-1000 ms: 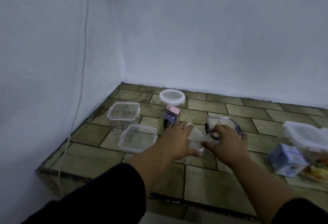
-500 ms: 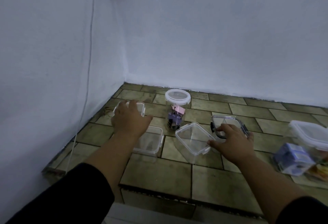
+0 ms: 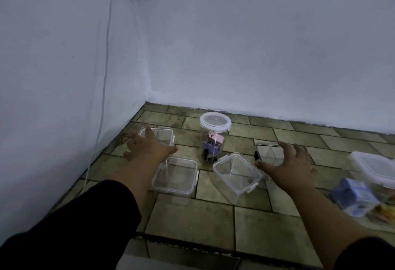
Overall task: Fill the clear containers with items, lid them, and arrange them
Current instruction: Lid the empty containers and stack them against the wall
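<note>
Setting: a tiled floor [image 3: 192, 216] in the corner of a room, pale walls behind and to the left.
Left hand [image 3: 149, 148]: fingers spread and straight, holding nothing, over the near edge of the far-left container [image 3: 159, 134]; whether it touches the rim cannot be told.
Right hand [image 3: 292, 167]: fingers spread, holding nothing, over the dark-rimmed container [image 3: 267, 152]; its thumb lies just beside the middle container [image 3: 237, 173].
Clear containers: the far-left, the near-left container [image 3: 175, 175] and the middle one stand open and look empty; the middle one sits turned at an angle.
Round jar [image 3: 215, 124]: between the two hands, further back, white lid on, pink and purple binder clips [image 3: 213, 143] inside.
Right side: a lidded container [image 3: 376, 167], a blue box [image 3: 354, 195] and colourful packets [image 3: 384, 212], partly cut off by the frame.
Left wall: a thin cable [image 3: 104, 77] hangs down to the floor beside the far-left container.
Edges: the tiles end at a dark step edge [image 3: 192, 244] near the person.
Open room: bare tiles between the step edge and the containers.
</note>
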